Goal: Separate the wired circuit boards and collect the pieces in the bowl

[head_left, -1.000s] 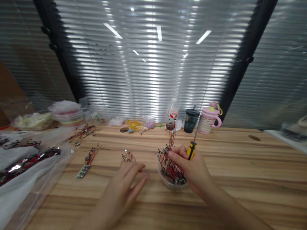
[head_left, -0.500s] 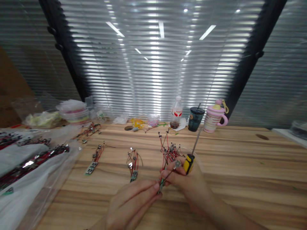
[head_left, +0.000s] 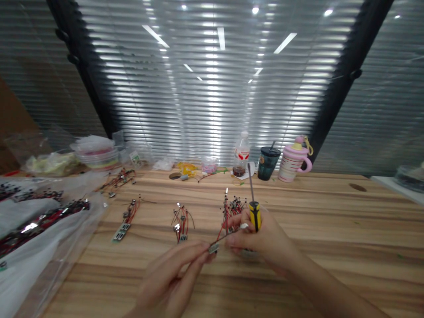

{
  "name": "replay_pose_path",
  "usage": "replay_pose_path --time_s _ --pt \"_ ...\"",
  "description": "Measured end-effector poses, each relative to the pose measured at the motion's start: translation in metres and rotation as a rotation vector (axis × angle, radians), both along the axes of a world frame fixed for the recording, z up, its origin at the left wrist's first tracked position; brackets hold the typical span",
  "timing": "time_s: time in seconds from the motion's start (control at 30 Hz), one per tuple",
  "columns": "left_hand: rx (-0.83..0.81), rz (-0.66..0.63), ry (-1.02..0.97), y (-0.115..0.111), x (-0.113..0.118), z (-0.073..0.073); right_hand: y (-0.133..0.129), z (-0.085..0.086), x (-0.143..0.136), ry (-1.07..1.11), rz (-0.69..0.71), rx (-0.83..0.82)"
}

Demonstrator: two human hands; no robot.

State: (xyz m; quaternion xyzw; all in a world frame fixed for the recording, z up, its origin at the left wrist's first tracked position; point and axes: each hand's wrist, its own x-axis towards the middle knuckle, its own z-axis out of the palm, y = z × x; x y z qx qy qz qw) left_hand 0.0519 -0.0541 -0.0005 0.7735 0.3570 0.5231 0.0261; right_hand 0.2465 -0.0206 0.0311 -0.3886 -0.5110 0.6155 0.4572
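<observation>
Between the fingertips of my left hand (head_left: 180, 269) is a small circuit board (head_left: 213, 248) with thin red and dark wires running from it to the right. My right hand (head_left: 256, 234) is closed around a yellow-and-black screwdriver (head_left: 255, 215), its shaft pointing up and away. Its thumb and fingers are also near the wires; whether they pinch them I cannot tell. Just behind this hand lies a bunch of wired parts (head_left: 236, 205), partly hidden. Left of it, a smaller group of wired boards (head_left: 183, 221) rests on the table, its near end beside my left hand.
Another wired board (head_left: 122, 230) lies further left, near a plastic bag (head_left: 71, 238) of wired parts. Along the back stand a bottle (head_left: 242, 154), a dark cup (head_left: 268, 163), a pink mug (head_left: 291, 163) and stacked plastic tubs (head_left: 96, 154). Window blinds rise behind the table.
My hands have drawn slightly apart, and the board has turned and come up from between them. The screwdriver has swung from leaning right to nearly upright, tilting slightly left.
</observation>
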Motion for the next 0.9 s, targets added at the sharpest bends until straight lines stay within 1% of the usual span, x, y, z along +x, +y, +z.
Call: replay_pose_path --time_s 0.07,0.13,0.2,0.33,0.4,0.5,0.57,0.7,0.73,0.8,0.9 --pt "-0.082 0.052 -0.107 0.003 0.004 -0.001 0.006 0.007 0.009 -0.173 -0.017 0.063" --pt "-0.159 0.078 -0.181 0.006 0.006 -0.003 0.01 0.013 0.017 -0.287 -0.016 0.108" --pt "-0.206 0.08 -0.23 0.008 0.005 -0.005 0.014 0.016 0.023 -0.303 -0.026 0.144" --pt "-0.208 0.067 -0.24 0.007 0.003 -0.009 0.02 0.015 0.033 -0.353 -0.119 0.226" --pt "-0.23 0.047 -0.278 0.006 0.004 -0.01 0.024 0.015 0.038 -0.373 -0.156 0.238" --pt "-0.361 0.042 -0.42 0.008 0.007 -0.008 0.027 0.02 0.049 -0.403 -0.202 0.277" --pt "-0.483 0.066 -0.53 0.011 0.008 -0.005 0.028 0.026 0.058 -0.54 -0.217 0.351" --pt "-0.71 0.069 -0.768 0.022 0.006 0.001 0.027 0.033 0.07 -1.066 -0.24 0.587" --pt "-0.754 0.061 -0.822 0.025 0.005 0.001 0.026 0.033 0.071 -1.172 -0.228 0.623" --pt "-0.809 0.044 -0.902 0.029 0.004 0.0 0.024 0.03 0.068 -1.296 -0.151 0.639" --pt "-0.834 0.031 -0.963 0.032 0.004 -0.002 0.021 0.024 0.06 -1.358 0.016 0.605"
